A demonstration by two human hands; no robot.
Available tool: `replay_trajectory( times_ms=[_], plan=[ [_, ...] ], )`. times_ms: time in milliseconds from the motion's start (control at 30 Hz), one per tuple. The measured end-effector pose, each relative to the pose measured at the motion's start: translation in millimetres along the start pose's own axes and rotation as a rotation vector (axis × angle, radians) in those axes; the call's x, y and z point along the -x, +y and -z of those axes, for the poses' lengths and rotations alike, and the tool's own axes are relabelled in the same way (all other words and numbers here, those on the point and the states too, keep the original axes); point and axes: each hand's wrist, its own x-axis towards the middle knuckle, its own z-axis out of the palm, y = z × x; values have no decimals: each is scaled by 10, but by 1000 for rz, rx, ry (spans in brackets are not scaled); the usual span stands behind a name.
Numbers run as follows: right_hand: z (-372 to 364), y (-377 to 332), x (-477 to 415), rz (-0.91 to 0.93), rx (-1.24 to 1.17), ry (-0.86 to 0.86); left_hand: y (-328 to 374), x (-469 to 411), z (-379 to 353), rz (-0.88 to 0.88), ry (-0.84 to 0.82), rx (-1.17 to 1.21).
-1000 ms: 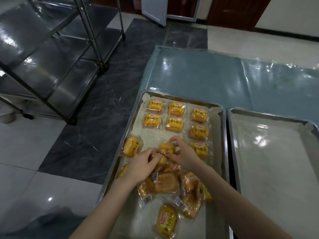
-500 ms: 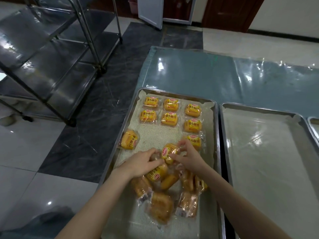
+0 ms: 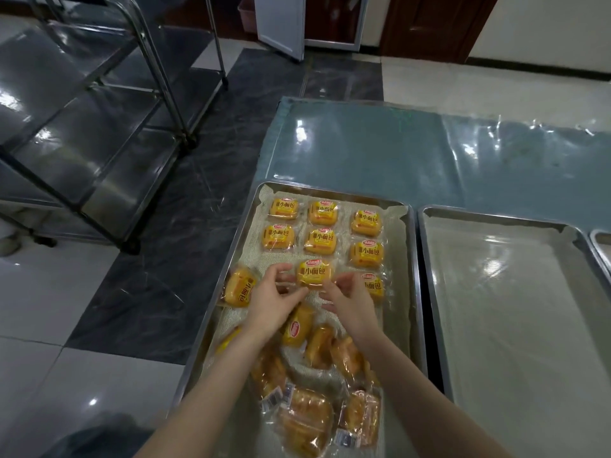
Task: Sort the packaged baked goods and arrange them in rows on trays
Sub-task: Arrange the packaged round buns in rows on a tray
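Setting a packaged bun [image 3: 314, 273] into the middle slot of the third row, centre of the frame, label up and reading upright like the ones above it. Left hand [image 3: 271, 300] has fingertips on the wrapper's left edge, right hand [image 3: 347, 297] has fingertips at its right edge; both hands are loosely curled, fingers partly spread, pinching only the film at the sides. Can't tell if the bun is flat on the liner or just above it.

Bun sits directly beyond both hands, up-frame, roughly equal reach from either. It's near square, with its wider side and the print running left-right, matching the row. Judgement: placement nearly done, only a small nudge needed to square it with the column above.

Third row's right slot holds a bun [image 3: 373, 285], partly behind my right fingers. Left slot is bare; a tilted bun [image 3: 238, 287] lies against the left rim, long axis running up-down in frame, label sideways. It's just left of my left hand, so that hand is nearer, and it needs about a quarter turn. Likely next pick.

Six buns [image 3: 319, 231] fill the two rows above. Unsorted pile [image 3: 315, 368] lies lower centre, between and under my forearms, including darker pastry packs. All on the metal tray [image 3: 411, 292]; an empty tray [image 3: 436, 325] sits just right, on the blue-covered table [image 3: 380, 147]. Steel rack [image 3: 99, 127] upper left.
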Motion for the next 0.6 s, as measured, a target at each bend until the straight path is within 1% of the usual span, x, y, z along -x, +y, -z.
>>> replay_trajectory(
  times_ms=[67,133,233,367,467,533,600],
  plan=[
    [13,22,-52,100,280,97,-7,-75,-12,2,8,17],
    [23,9,-100,168,399,158,10,-147,-38,-15,-20,-4],
    [5,14,-182,173,483,180,13,-238,-97,-47,-43,-41],
    [-3,61,-263,265,820,161,-74,-323,-134,-69,-41,-124],
    [-20,106,-287,380,957,184,-121,-345,-163,-40,-75,-154],
    [-35,162,-300,469,1037,216,-142,-348,-185,-56,-88,-187],
    [-26,207,-314,496,1040,235,-153,-348,-188,-82,-96,-221]
  ],
)
